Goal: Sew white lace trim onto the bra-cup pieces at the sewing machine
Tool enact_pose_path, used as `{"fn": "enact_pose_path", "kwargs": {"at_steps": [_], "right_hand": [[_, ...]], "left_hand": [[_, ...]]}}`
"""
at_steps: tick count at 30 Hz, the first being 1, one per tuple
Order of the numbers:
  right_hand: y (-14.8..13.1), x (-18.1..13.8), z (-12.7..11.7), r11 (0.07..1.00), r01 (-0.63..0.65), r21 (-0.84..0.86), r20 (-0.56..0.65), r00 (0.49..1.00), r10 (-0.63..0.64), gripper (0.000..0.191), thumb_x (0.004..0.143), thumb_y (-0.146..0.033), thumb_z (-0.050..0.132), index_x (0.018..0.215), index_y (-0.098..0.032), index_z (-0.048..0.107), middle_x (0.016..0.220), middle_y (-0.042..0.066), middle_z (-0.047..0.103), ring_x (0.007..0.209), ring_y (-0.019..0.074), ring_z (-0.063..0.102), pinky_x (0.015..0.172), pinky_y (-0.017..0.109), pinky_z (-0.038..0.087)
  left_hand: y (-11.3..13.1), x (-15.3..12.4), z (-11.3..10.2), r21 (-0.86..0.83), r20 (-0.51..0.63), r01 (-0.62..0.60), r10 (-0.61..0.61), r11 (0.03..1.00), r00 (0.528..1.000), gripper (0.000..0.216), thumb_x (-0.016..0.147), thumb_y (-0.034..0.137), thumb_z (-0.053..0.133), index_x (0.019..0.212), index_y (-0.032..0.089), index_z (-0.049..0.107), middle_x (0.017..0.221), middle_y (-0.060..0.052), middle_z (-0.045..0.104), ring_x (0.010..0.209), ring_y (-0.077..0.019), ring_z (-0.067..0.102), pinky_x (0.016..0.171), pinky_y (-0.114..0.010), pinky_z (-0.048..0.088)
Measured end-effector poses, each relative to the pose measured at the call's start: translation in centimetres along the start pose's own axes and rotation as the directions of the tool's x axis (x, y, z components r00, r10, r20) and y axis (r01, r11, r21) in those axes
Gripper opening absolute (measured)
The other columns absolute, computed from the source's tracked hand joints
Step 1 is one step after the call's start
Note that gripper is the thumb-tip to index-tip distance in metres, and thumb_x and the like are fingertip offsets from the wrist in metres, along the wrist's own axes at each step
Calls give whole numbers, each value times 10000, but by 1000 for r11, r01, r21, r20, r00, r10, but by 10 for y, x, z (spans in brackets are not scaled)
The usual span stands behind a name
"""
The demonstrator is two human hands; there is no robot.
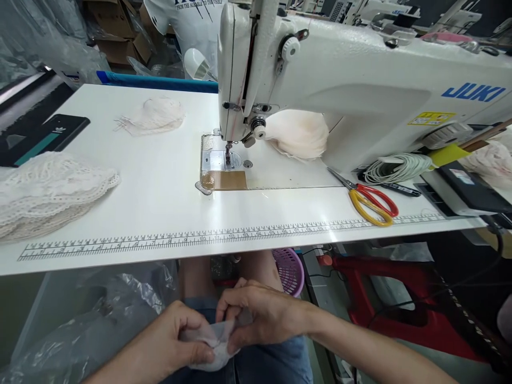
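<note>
Two-sided pinch: left hand (184,335) and right hand (267,313) grip white fabric (216,353) over lap (276,360), before near edge of bench (160,205), apparently steadying limp folds; scissors (356,189) lie right, likely for easy reach.

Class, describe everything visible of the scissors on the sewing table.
The scissors have grey metal blades, apparently nearly shut, and two plastic-looking loop handles, one red, one yellow. They lie slantwise on the white tabletop, pointing away and left, tips reaching over the sewing machine bed. The yellow handle overlaps the printed ruler scale. A black pen lies beside the red handle; contact is unclear.
</note>
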State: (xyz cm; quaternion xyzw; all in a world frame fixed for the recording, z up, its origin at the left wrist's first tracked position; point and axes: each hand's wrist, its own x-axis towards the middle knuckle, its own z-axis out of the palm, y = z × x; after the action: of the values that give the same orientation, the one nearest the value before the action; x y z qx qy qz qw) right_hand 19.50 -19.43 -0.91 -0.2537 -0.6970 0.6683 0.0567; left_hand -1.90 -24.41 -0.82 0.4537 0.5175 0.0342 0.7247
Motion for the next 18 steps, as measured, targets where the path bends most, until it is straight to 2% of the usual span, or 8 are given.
{"fn": "enact_pose_path", "kwargs": {"at_steps": [4,9,14,18], "right_hand": [[10,-6,-6,993,-26,118,60,998,19,282,742,-367,718,908,-146,667,758,0,640,692,115,583,645,184,443],[20,-9,-2,999,-10,-49,37,999,12,281,689,-367,760,865,-164,677,707,-36,596,659,103,553,616,178,401],[18,-6,3,992,6,-125,2,1000,-6,274,673,-328,773,858,-158,663,674,-52,574,613,91,535,597,177,392],[15,-6,2,999,5,-46,-35,999,-7,229,718,-330,738,814,-133,673,659,-39,569,599,88,535,554,164,393]], "left_hand": [[1,2,2,9,-30,27,-27,1000,999,194,614,332,707,630,141,735,513,45,446,520,-99,358,493,-185,253],[-4,2,2,-19,-42,53,-54,998,998,210,610,324,691,624,117,724,487,46,427,497,-89,328,480,-188,244],[-11,4,0,-38,-82,42,-45,998,996,341,622,449,712,618,108,700,515,25,470,519,-99,370,498,-195,257],[-17,4,1,-57,-98,14,-20,998,995,446,606,553,719,587,111,664,483,54,381,483,-78,291,467,-191,200]]}}
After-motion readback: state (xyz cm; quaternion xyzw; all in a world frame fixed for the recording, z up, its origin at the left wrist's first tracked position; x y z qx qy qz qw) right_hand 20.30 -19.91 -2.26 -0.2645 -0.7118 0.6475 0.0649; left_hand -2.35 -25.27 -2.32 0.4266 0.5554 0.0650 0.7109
